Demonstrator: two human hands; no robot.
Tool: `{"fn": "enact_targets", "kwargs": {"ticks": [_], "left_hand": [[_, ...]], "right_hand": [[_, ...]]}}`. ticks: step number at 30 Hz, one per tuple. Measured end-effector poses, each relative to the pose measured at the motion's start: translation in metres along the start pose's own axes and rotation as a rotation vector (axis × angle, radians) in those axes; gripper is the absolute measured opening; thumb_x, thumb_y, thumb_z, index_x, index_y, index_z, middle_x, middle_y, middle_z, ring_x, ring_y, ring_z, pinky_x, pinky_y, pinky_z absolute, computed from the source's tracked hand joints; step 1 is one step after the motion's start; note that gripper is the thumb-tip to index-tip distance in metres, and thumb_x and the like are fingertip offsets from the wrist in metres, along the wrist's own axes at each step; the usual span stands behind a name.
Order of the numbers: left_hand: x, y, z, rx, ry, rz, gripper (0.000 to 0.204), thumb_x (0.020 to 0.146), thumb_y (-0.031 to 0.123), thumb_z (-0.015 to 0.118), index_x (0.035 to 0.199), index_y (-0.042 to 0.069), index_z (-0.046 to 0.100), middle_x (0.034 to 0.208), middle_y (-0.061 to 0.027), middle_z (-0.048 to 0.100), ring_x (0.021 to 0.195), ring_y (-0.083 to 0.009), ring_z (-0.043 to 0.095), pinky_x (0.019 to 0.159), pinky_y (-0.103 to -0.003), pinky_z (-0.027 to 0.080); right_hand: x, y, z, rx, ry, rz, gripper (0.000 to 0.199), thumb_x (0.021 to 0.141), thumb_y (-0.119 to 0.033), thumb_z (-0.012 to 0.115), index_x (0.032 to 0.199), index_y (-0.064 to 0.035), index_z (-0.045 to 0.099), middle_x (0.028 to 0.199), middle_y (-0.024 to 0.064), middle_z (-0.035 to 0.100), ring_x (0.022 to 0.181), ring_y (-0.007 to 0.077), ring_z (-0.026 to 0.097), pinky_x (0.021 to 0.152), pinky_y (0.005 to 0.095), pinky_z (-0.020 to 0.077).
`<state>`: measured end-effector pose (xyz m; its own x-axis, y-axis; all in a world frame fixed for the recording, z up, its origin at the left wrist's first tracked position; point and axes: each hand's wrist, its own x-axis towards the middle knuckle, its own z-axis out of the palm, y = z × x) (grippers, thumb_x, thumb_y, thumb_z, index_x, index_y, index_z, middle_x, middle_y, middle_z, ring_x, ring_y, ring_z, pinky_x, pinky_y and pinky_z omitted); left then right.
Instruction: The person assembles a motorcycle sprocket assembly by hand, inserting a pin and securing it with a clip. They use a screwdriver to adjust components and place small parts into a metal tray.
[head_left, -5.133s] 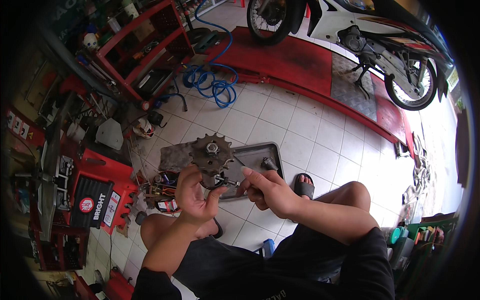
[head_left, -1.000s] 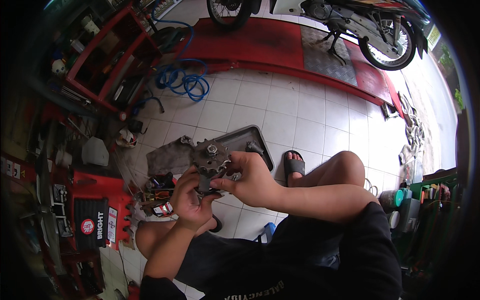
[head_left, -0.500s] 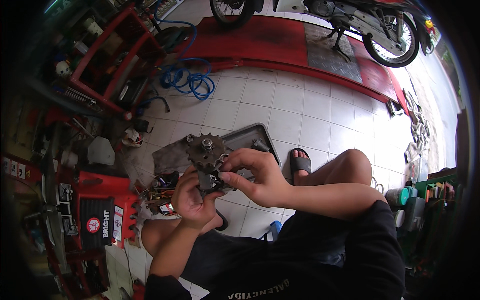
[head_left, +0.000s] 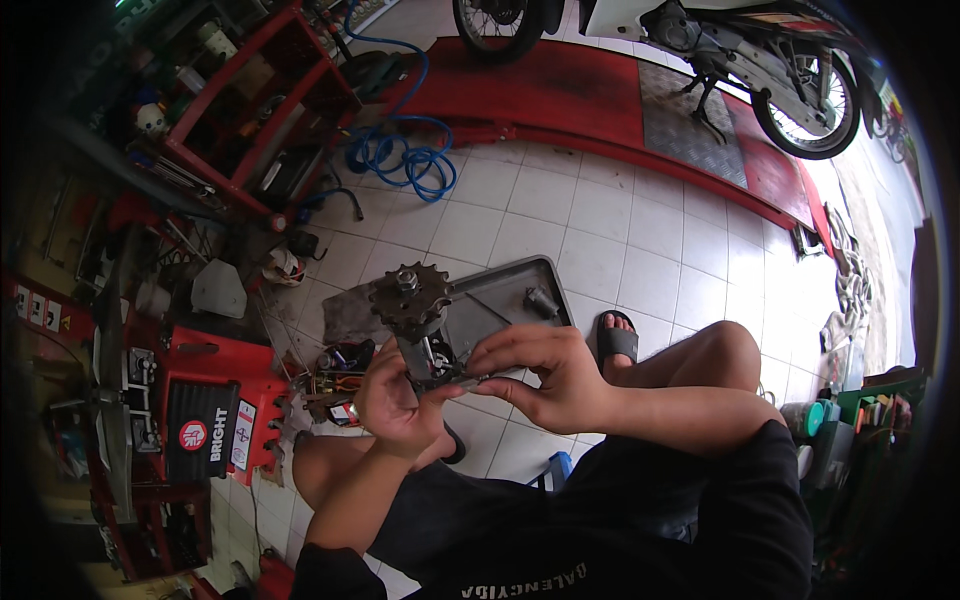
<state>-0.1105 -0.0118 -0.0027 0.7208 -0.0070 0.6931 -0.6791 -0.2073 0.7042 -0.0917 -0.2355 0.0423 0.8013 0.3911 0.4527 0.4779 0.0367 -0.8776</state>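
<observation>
My left hand (head_left: 392,408) is closed around the lower part of a grey metal assembly (head_left: 413,352) and holds it up in front of me. On top of the assembly sits a dark sprocket (head_left: 425,295), with a nut at its middle. The side towards my right hand shows an open hollow with small shiny parts inside. My right hand (head_left: 550,378) is at that side, thumb and fingers pinched together by the assembly's lower edge. What lies between those fingertips is too small to make out.
Beyond my hands, a grey tray (head_left: 545,268) on the tiled floor holds a dark cylindrical part (head_left: 541,302). Tools (head_left: 345,382) lie left of my hands. A coiled blue hose (head_left: 400,168), red cart (head_left: 235,120) and red machine (head_left: 190,350) stand around. A motorbike (head_left: 690,40) rests on a red platform (head_left: 560,90).
The sprocket has tipped so its top leans away and more of the hollow shows. My right fingers have moved from just under the sprocket down to the assembly's lower edge.
</observation>
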Motion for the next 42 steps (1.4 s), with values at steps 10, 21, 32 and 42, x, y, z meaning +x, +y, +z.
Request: {"fn": "enact_targets", "kwargs": {"ticks": [10, 21, 32, 42], "left_hand": [[0.005, 0.009, 0.000, 0.010, 0.015, 0.019, 0.051, 0.076, 0.012, 0.091, 0.112, -0.004, 0.057, 0.102, -0.0152, 0.069, 0.093, -0.0258, 0.066, 0.090, -0.039, 0.051], [0.009, 0.020, 0.006, -0.055, 0.081, -0.020, 0.047, 0.076, 0.008, 0.091, 0.110, -0.003, 0.060, 0.099, -0.0134, 0.070, 0.090, -0.0247, 0.065, 0.081, -0.036, 0.051], [0.010, 0.010, 0.000, 0.035, 0.042, 0.085, 0.051, 0.074, 0.008, 0.092, 0.110, -0.004, 0.059, 0.103, -0.0172, 0.069, 0.101, -0.0327, 0.066, 0.089, -0.042, 0.053], [0.009, 0.011, 0.000, 0.040, 0.036, 0.084, 0.051, 0.075, 0.011, 0.092, 0.111, -0.005, 0.059, 0.101, -0.0170, 0.068, 0.101, -0.0317, 0.066, 0.089, -0.042, 0.052]], "right_hand": [[0.001, -0.003, 0.001, 0.077, 0.031, 0.014, 0.018, 0.079, 0.001, 0.081, 0.096, -0.0032, 0.077, 0.101, 0.0109, 0.074, 0.091, 0.0253, 0.074, 0.079, 0.0331, 0.0593], [-0.011, -0.009, 0.029, 0.450, 0.224, 0.339, 0.018, 0.095, -0.012, 0.072, 0.100, 0.0055, 0.072, 0.088, 0.0122, 0.076, 0.080, 0.0170, 0.076, 0.071, 0.0269, 0.0603], [0.003, -0.006, 0.011, 0.023, 0.078, 0.158, 0.013, 0.090, -0.012, 0.076, 0.095, 0.0001, 0.074, 0.084, 0.0128, 0.074, 0.076, 0.0222, 0.075, 0.067, 0.0300, 0.0579], [0.006, -0.011, 0.010, -0.028, 0.068, 0.049, 0.011, 0.084, -0.005, 0.080, 0.093, -0.0025, 0.075, 0.090, 0.0114, 0.074, 0.080, 0.0271, 0.072, 0.070, 0.0339, 0.0568]]}}
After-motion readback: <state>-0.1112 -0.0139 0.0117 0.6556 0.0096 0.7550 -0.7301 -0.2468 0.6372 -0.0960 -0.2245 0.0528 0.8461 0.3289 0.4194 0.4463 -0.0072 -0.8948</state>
